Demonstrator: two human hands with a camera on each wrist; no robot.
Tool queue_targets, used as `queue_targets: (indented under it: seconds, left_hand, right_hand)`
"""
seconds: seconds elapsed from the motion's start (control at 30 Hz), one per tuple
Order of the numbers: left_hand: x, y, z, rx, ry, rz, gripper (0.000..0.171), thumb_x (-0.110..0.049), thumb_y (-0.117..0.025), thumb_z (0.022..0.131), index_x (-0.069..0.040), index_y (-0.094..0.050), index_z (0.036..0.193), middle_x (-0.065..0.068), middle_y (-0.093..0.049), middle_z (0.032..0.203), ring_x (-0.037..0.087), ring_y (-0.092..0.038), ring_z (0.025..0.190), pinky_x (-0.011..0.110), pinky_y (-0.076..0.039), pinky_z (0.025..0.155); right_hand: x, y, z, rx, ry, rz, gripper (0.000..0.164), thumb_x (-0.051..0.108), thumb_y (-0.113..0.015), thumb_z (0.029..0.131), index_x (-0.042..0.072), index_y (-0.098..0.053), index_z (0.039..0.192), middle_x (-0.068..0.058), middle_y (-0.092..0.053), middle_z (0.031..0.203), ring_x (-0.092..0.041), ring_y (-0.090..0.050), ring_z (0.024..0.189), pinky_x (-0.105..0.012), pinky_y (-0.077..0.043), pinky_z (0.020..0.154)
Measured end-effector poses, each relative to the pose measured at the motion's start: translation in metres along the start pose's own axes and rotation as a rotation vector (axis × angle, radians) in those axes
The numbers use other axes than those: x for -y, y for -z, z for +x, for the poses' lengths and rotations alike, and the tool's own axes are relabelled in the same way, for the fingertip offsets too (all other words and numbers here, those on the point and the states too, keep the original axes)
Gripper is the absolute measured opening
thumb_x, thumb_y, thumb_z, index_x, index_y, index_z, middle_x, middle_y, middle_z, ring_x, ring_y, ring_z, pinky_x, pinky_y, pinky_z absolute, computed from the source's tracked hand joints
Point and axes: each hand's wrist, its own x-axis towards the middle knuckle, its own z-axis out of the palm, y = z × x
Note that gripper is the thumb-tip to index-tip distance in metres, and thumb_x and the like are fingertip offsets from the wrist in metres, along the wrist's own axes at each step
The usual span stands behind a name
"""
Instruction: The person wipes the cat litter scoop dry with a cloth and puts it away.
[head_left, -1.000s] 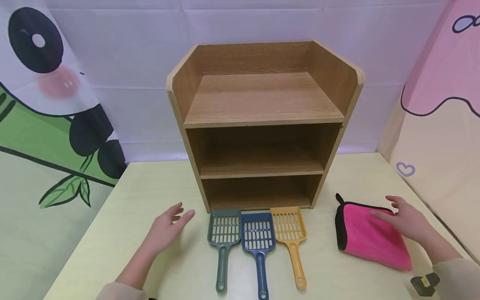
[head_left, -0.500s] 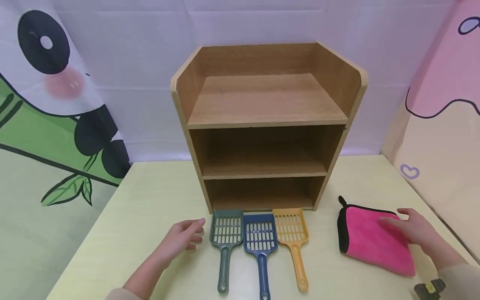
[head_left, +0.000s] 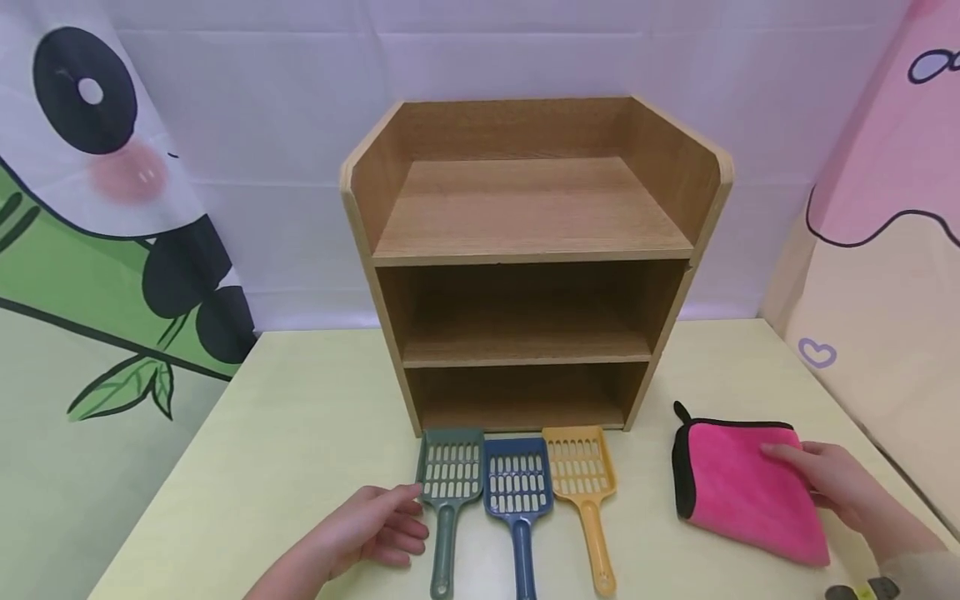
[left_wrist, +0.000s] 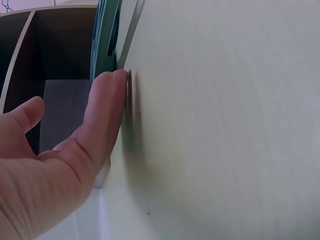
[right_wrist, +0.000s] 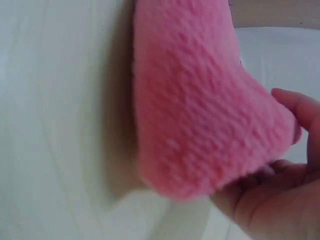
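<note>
Three slotted litter scoops lie side by side on the table, handles towards me: a green litter scoop (head_left: 446, 510), a blue litter scoop (head_left: 520, 518) and a yellow litter scoop (head_left: 588, 502). My left hand (head_left: 367, 529) is at the green scoop's left side, thumb tip at its edge, fingers loosely extended and holding nothing. At the right, a folded pink towel (head_left: 750, 492) with black trim and a black loop lies on the table. My right hand (head_left: 840, 487) pinches its right edge, thumb on top and fingers beneath; the right wrist view shows the gripped corner raised.
Behind the scoops stands a wooden shelf unit (head_left: 527, 257) with a top tray and two compartments below, all bare. Printed cloth (head_left: 315, 167) hangs behind and at both sides of the pale table (head_left: 315, 400).
My left hand has come down and right to the green scoop's edge. My right hand has lowered from over the pink towel and taken hold of its right edge.
</note>
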Motion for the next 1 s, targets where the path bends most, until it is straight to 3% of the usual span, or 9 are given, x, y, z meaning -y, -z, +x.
queue_targets:
  seconds: [0.2,0.43,0.63,0.83,1.0]
  left_hand:
    - [0.004,-0.006,0.0,0.062,-0.01,-0.053,0.066,-0.046,-0.05,0.094,0.015,-0.051,0.12,0.012,-0.069,0.093,0.023,-0.07,0.083,0.038,-0.058,0.072]
    - [0.003,-0.014,0.003,0.11,0.008,-0.136,0.061,-0.043,-0.05,0.094,0.012,-0.051,0.12,0.014,-0.068,0.098,0.024,-0.069,0.087,0.041,-0.057,0.076]
    - [0.006,-0.02,0.004,0.129,-0.033,-0.201,0.054,-0.04,-0.053,0.093,0.009,-0.055,0.117,0.013,-0.067,0.097,0.023,-0.069,0.086,0.04,-0.057,0.077]
    - [0.009,-0.023,0.003,0.115,-0.039,-0.223,0.045,-0.03,-0.057,0.093,0.008,-0.054,0.115,0.011,-0.067,0.093,0.021,-0.07,0.08,0.039,-0.057,0.075]
    - [0.009,-0.022,-0.001,0.013,-0.045,-0.096,0.053,-0.024,-0.067,0.087,0.013,-0.048,0.12,0.006,-0.067,0.089,0.015,-0.067,0.075,0.035,-0.058,0.068]
  right_hand:
    - [0.002,-0.012,0.004,-0.002,0.075,0.158,0.031,0.04,-0.047,0.098,0.013,-0.051,0.111,0.011,-0.066,0.082,-0.008,-0.065,0.074,-0.032,-0.056,0.07]
    - [0.01,-0.018,0.003,-0.049,0.096,0.212,0.022,0.044,-0.05,0.096,0.024,-0.053,0.103,0.012,-0.066,0.08,-0.009,-0.066,0.073,-0.033,-0.056,0.068]
    - [0.017,-0.023,0.003,-0.058,0.115,0.259,0.016,0.043,-0.051,0.095,0.027,-0.053,0.099,0.012,-0.066,0.078,-0.009,-0.066,0.07,-0.032,-0.056,0.066]
    - [0.024,-0.026,0.002,-0.055,0.132,0.311,0.016,0.039,-0.052,0.096,0.023,-0.052,0.1,0.011,-0.065,0.077,-0.009,-0.065,0.068,-0.03,-0.055,0.063]
    - [0.029,-0.028,-0.001,-0.064,0.147,0.314,0.016,0.04,-0.052,0.096,0.025,-0.051,0.101,0.012,-0.065,0.077,-0.008,-0.065,0.069,-0.03,-0.056,0.063]
